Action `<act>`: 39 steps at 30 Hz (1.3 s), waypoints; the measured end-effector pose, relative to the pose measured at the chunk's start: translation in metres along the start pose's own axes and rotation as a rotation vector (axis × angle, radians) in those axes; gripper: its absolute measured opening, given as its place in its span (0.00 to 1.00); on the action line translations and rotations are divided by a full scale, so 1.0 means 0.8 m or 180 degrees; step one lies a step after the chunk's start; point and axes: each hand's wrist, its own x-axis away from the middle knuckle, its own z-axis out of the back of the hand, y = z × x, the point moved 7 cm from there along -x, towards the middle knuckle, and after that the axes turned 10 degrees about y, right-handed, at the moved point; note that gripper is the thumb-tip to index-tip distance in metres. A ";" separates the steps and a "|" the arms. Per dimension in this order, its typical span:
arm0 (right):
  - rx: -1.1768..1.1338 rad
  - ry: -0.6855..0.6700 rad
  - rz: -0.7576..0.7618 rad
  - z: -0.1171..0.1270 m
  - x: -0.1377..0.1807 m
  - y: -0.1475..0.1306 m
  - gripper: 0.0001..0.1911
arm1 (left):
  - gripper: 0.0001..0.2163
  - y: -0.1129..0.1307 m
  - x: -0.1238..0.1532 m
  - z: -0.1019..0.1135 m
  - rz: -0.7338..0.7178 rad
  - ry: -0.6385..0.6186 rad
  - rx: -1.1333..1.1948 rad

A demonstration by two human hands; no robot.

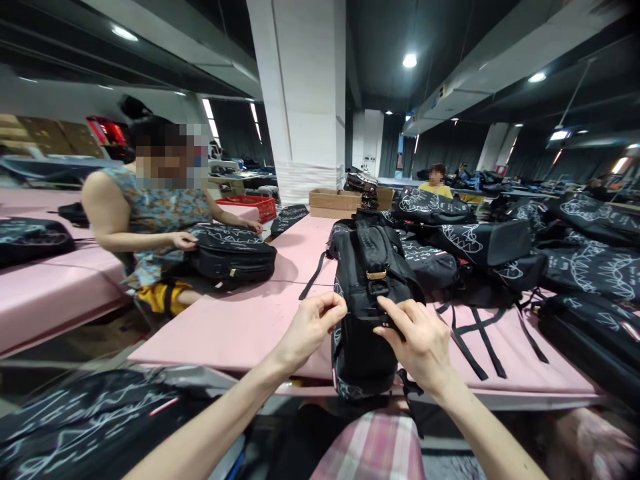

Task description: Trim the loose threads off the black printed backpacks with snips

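A black backpack (367,360) lies lengthwise in front of me on the pink-topped table (200,327), reaching its near edge. White line drawings show along its sides. On its upper face are a strap, a gold-coloured metal piece (377,275) and a black buckle (379,288). My left hand (313,327) is closed in a pinch beside the backpack's left edge; anything between the fingertips is too small to make out. Just below the buckle, my right hand (420,337) has thumb and forefinger apart at the backpack's surface, the other fingers curled.
Black backpacks (465,240) are heaped on the table at right, with loose straps (480,340) hanging toward me. At left a seated co-worker (150,200) handles another backpack (235,257). A cardboard box (335,202) and red crate (250,208) stand near a white pillar (305,100).
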 end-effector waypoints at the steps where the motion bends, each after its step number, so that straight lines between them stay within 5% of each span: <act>1: 0.0018 -0.0012 -0.0007 -0.001 -0.001 -0.002 0.15 | 0.11 0.000 0.001 -0.001 0.0002 -0.0005 0.0019; 6: 0.0017 0.0047 0.0091 -0.003 -0.005 -0.012 0.05 | 0.11 -0.001 0.002 -0.001 0.0027 -0.0004 0.0030; 17: 0.0148 0.0090 0.0231 -0.005 -0.015 -0.015 0.04 | 0.10 0.003 0.000 0.003 -0.0042 -0.0025 -0.0090; 21: -0.0143 0.0005 -0.0051 -0.009 -0.015 -0.003 0.03 | 0.12 0.000 0.004 0.007 -0.0162 -0.0806 -0.0595; 23: -0.0235 -0.0015 -0.0083 -0.011 -0.014 0.000 0.01 | 0.15 0.001 0.004 0.016 -0.0450 -0.0881 -0.1140; 28: -0.0195 -0.0033 -0.0031 -0.014 -0.012 -0.002 0.00 | 0.08 0.044 0.002 0.039 -0.1951 0.0820 -0.1533; 32: -0.0141 -0.0046 -0.0045 -0.015 -0.014 -0.002 0.00 | 0.08 0.060 0.003 0.013 -0.2787 0.0837 -0.1941; 39: -0.0294 0.0006 -0.0157 -0.014 -0.017 -0.001 0.01 | 0.09 0.076 0.012 -0.004 -0.3563 0.0912 -0.3147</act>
